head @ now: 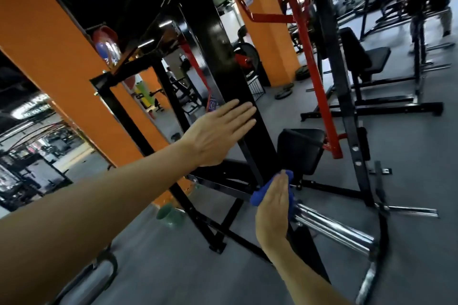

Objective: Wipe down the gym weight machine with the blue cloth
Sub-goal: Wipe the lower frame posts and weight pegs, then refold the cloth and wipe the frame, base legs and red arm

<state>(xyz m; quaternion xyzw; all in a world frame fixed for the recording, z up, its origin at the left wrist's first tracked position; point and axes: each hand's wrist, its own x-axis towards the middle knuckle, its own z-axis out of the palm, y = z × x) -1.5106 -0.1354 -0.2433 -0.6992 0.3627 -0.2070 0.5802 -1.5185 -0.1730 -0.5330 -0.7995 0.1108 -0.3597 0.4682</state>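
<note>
Gym floor behind, right hand [272, 208] presses blue cloth [260, 195] against machine post [223, 57].

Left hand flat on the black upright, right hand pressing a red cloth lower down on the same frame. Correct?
Not quite: the cloth is blue, not red. The head view shows the right hand pressing it, fingers straight, low on the black upright, while the left hand lies flat on that upright higher up. The rest stands.

Dim indoor light; glare streaks the chrome bars [334, 228] and glossy black post [223, 57]. Wide-angle bending at edges, motion blur smears the far right background.
</note>
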